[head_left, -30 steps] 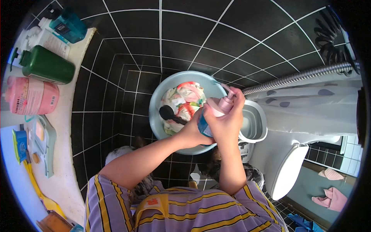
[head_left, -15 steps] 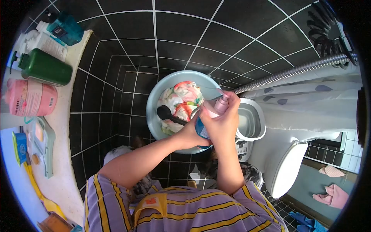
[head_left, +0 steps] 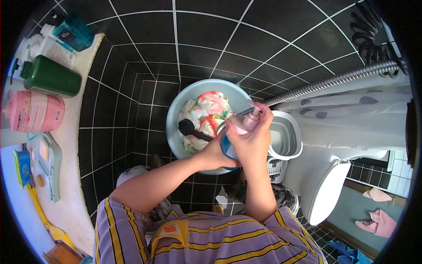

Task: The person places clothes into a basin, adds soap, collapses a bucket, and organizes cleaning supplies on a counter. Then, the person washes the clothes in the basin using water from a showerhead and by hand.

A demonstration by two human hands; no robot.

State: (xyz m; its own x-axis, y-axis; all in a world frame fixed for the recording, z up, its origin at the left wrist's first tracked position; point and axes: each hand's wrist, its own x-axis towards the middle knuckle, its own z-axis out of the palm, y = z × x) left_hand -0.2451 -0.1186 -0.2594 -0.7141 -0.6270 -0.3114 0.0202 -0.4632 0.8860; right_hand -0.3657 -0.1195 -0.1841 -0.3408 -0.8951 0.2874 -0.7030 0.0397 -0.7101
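Both my hands are on one pump bottle [head_left: 229,148], pale pink at the top with blue lower down, held tilted over the right side of a light blue basin [head_left: 174,145]. My left hand [head_left: 214,155] wraps around its lower part. My right hand [head_left: 251,140] grips the upper part, its fingers up around the pink pump head [head_left: 251,118]. Wet-looking white cloth [head_left: 212,104] with red and green patches lies bunched in the basin. On the cloth rests a black shower head [head_left: 187,127], its handle reaching toward my left hand; the handle's end is hidden.
A white bucket [head_left: 299,143] of water stands right of the basin, beside a toilet [head_left: 325,193]. A metal hose [head_left: 325,83] crosses from the upper right. At left, a white ledge [head_left: 72,145] carries a green pump bottle [head_left: 52,76], a pink bottle [head_left: 37,111] and others.
My hands and the bottle stay almost in place. The pump head has shifted slightly under my right fingers, and more of the hose shows beside it.
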